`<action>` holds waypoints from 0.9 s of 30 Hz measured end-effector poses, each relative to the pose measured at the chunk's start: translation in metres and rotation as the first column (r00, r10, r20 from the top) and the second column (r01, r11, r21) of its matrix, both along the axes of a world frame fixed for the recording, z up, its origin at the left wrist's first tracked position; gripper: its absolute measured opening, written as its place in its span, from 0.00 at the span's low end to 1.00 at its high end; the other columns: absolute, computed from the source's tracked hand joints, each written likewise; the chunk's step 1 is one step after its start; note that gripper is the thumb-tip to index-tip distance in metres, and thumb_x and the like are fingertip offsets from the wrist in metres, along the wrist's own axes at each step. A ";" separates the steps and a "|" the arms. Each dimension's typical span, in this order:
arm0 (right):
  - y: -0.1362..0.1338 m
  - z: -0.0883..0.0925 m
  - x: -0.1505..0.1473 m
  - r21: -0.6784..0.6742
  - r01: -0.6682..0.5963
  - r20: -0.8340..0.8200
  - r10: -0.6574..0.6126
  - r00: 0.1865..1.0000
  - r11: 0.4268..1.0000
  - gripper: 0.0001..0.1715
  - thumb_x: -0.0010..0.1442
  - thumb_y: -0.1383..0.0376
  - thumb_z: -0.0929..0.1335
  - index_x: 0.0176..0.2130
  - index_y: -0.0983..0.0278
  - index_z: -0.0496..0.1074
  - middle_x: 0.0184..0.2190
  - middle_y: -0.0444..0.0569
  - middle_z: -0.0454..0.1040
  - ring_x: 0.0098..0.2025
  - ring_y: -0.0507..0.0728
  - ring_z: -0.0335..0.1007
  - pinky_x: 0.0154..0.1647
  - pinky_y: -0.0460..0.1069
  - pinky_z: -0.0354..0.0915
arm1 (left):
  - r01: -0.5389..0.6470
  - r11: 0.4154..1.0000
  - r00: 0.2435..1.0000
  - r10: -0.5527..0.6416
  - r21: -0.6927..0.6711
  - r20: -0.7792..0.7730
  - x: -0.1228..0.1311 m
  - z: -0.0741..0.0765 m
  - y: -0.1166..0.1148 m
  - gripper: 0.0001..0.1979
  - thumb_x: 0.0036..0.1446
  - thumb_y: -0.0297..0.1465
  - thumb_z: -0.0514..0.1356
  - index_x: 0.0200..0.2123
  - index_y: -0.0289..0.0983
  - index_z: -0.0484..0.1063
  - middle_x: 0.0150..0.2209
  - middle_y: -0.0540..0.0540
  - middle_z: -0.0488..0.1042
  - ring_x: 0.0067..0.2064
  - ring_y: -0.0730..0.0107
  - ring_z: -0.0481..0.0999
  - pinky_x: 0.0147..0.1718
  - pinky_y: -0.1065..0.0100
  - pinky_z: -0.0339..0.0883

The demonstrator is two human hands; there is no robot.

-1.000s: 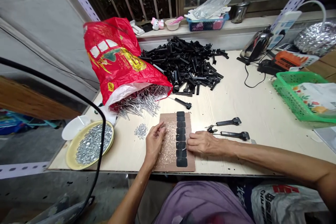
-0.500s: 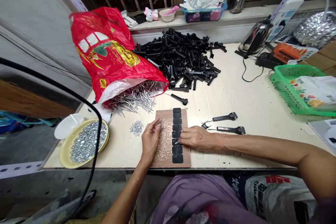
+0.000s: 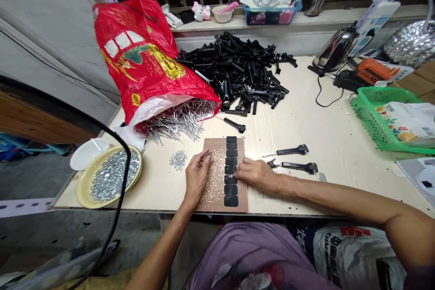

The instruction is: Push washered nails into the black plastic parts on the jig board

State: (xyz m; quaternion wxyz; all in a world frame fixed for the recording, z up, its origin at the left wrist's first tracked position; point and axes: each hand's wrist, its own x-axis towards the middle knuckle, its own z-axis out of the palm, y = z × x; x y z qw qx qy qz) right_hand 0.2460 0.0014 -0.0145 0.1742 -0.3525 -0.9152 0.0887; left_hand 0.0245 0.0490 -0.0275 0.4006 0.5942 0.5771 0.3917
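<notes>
A brown board [image 3: 214, 204] lies at the table's front edge, with a column of several black rounded pads [image 3: 231, 189] on it. My left hand [image 3: 198, 176] rests at the board's left edge, its thumb and fingers drawn together; whatever they hold is too small to make out. At the pads' right side is my right hand [image 3: 256, 176], slightly blurred, fingers pinched. A tiny silvery piece [image 3: 231, 176] shows on one pad by its fingertips. Left of my left hand lies a small pile of silvery pieces [image 3: 178, 160]. Two black-handled tools [image 3: 299, 167] lie beyond my right hand.
A red bag [image 3: 142, 54] spills thin metal rods [image 3: 176, 122] onto the table. Behind the board is a heap of black plastic parts [image 3: 238, 68]. A yellow bowl [image 3: 83, 190] of silvery pieces stands left, a green basket [image 3: 367, 118] right. A black cable [image 3: 117, 222] hangs in front.
My right hand has drawn slightly back to the right from the pads, uncovering more of the silvery piece. My left hand stays by the board. The whole view has shifted a little.
</notes>
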 end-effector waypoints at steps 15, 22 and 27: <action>0.110 0.027 0.035 0.026 0.379 0.026 -0.379 0.925 0.925 0.21 0.67 0.58 0.58 0.35 0.65 0.74 0.33 0.51 0.72 0.36 0.55 0.65 0.33 0.48 0.58 | -0.085 0.995 0.996 0.083 0.055 0.031 -0.011 0.006 -0.003 0.17 0.59 0.40 0.55 0.47 0.40 0.73 0.36 0.47 0.73 0.32 0.70 0.71 0.33 0.68 0.65; 0.187 -0.008 -0.033 0.072 0.542 0.306 -0.536 0.787 0.837 0.16 0.64 0.63 0.60 0.40 0.69 0.73 0.41 0.59 0.71 0.45 0.62 0.62 0.38 0.51 0.58 | -0.155 0.918 0.892 0.288 0.365 -0.347 -0.081 0.010 -0.007 0.11 0.60 0.36 0.55 0.40 0.39 0.75 0.36 0.45 0.73 0.39 0.64 0.71 0.39 0.64 0.64; 0.185 -0.014 -0.021 0.068 0.550 0.331 -0.539 0.775 0.832 0.16 0.64 0.69 0.57 0.41 0.71 0.71 0.42 0.60 0.70 0.43 0.62 0.63 0.36 0.51 0.57 | 0.136 0.920 0.724 0.160 0.366 -0.671 -0.093 0.001 -0.011 0.10 0.60 0.34 0.55 0.38 0.41 0.75 0.34 0.44 0.72 0.39 0.62 0.66 0.33 0.65 0.61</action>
